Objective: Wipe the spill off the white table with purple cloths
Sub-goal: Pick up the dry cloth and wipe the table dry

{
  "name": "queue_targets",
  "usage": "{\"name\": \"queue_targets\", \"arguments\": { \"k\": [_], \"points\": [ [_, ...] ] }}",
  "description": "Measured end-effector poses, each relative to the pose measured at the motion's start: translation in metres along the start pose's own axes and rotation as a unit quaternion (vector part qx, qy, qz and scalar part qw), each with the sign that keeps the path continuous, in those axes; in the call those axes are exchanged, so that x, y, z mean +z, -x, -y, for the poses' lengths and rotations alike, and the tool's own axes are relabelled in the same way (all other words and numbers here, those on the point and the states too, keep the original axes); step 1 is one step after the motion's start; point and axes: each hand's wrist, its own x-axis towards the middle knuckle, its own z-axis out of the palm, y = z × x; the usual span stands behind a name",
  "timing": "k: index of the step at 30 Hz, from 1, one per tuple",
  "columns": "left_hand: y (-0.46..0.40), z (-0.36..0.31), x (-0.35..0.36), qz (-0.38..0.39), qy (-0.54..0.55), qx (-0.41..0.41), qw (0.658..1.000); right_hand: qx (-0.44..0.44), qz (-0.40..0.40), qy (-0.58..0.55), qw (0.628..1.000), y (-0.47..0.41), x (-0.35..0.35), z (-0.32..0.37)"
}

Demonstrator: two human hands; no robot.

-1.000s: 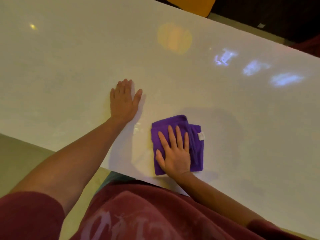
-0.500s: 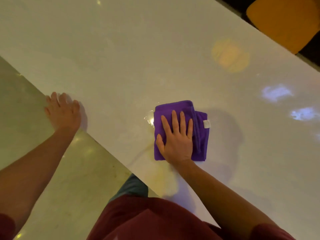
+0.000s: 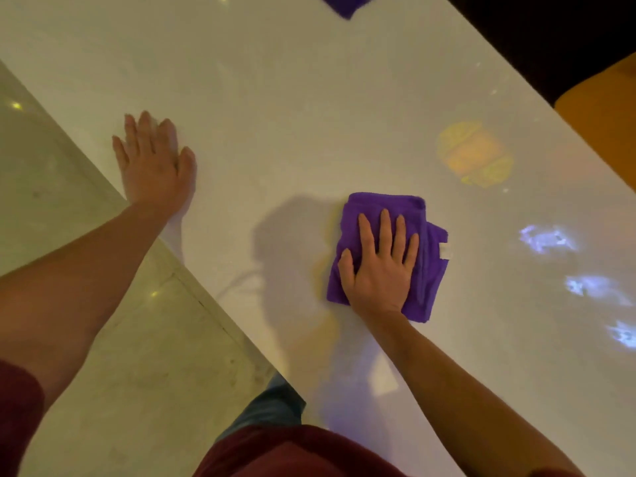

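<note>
A folded purple cloth (image 3: 423, 256) lies on the white table (image 3: 292, 108), a little in from its near edge. My right hand (image 3: 378, 266) presses flat on the cloth with straight, spread fingers. My left hand (image 3: 155, 163) rests palm down on the bare tabletop close to the table's left edge, fingers straight. A faint wet streak (image 3: 237, 284) shows on the table left of the cloth, near the edge. A second purple cloth (image 3: 344, 3) lies at the far end, cut off by the frame's top.
The table's edge runs diagonally from upper left to lower right, with pale tiled floor (image 3: 120, 339) beyond it. An orange chair (image 3: 605, 118) stands at the far right side. Coloured light reflections (image 3: 475, 153) lie on the tabletop right of the cloth.
My right hand has slid the cloth away from the near edge. My left hand has moved from the table's edge onto the tabletop. The view has swung, revealing the second cloth.
</note>
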Motion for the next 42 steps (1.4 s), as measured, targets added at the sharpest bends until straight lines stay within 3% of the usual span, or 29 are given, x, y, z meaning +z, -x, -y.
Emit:
{"name": "queue_targets", "arguments": {
  "k": [11, 18, 25, 28, 34, 38, 42],
  "points": [
    [-0.019, 0.01, 0.007, 0.012, 0.017, -0.017, 1.0, 0.066, -0.02, -0.027, 0.997, -0.224, -0.006, 0.12],
    [-0.02, 0.012, 0.007, 0.015, 0.019, -0.018, 1.0, -0.027, -0.002, 0.008, 1.0, -0.314, -0.004, 0.21],
    [-0.017, 0.011, 0.003, -0.026, 0.094, -0.027, 0.995, -0.17, 0.026, 0.016, 0.985, -0.267, 0.005, 0.255],
    [-0.016, 0.01, 0.0, -0.049, 0.145, -0.038, 0.987, -0.225, -0.009, -0.014, 0.974, -0.199, 0.009, 0.242],
    [-0.015, 0.012, 0.0, -0.036, 0.135, -0.044, 0.989, -0.263, 0.082, 0.0, 0.961, -0.033, -0.001, 0.15],
    [0.004, 0.002, -0.009, -0.06, 0.16, -0.051, 0.984, -0.195, 0.072, -0.016, 0.978, 0.034, -0.01, 0.038],
    [0.085, -0.042, 0.0, -0.047, 0.195, 0.027, 0.979, -0.066, 0.025, 0.019, 0.997, -0.023, -0.015, -0.011]
  ]
}}
